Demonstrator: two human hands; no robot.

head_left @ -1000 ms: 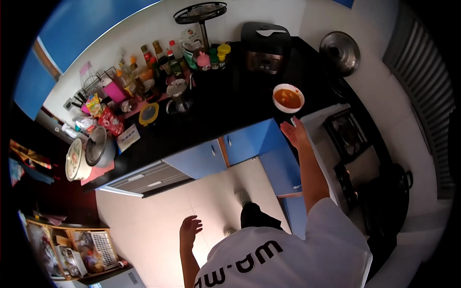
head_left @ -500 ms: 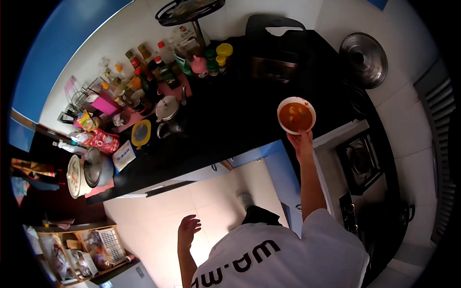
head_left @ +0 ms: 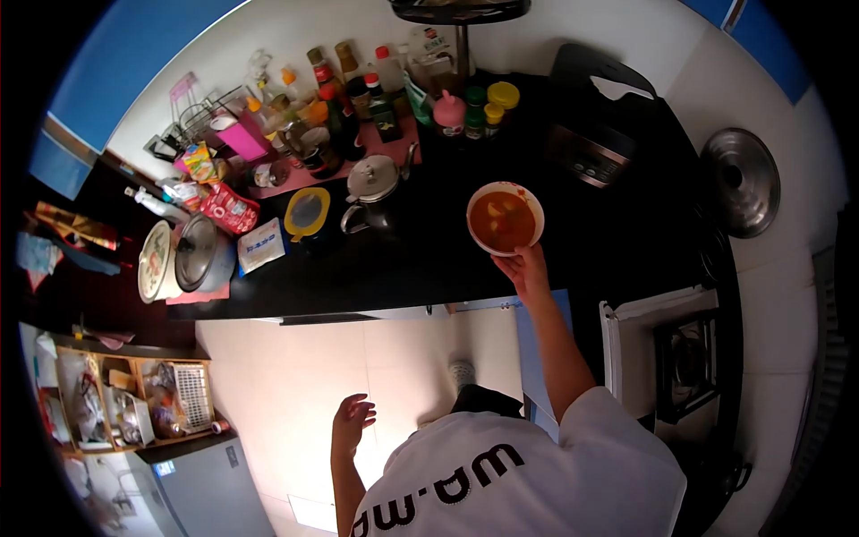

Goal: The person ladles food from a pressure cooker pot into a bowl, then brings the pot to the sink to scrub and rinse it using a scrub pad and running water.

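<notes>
A white bowl (head_left: pixel 474 204) of orange-red soup with pale pieces in it is over the black counter. My right hand (head_left: pixel 524 268) is closed on the near edge of the bowl, its thumb and fingers at the rim; the fingers underneath are hidden. The bowl is about level. My left hand (head_left: pixel 353 421) hangs over the floor by my body, fingers loosely bent and apart, holding nothing.
A metal teapot (head_left: pixel 372 192), a yellow-lidded container (head_left: pixel 307 213) and a lidded pot (head_left: pixel 201 255) stand on the counter (head_left: pixel 420 277). Bottles line the wall behind. A dark appliance (head_left: pixel 591 152) is at the back right, a stove burner (head_left: pixel 689 358) at the right.
My right hand has carried the bowl leftward along the counter, away from the stove side. The head view has turned, shifting the counter items rightward. My left hand stays about the same.
</notes>
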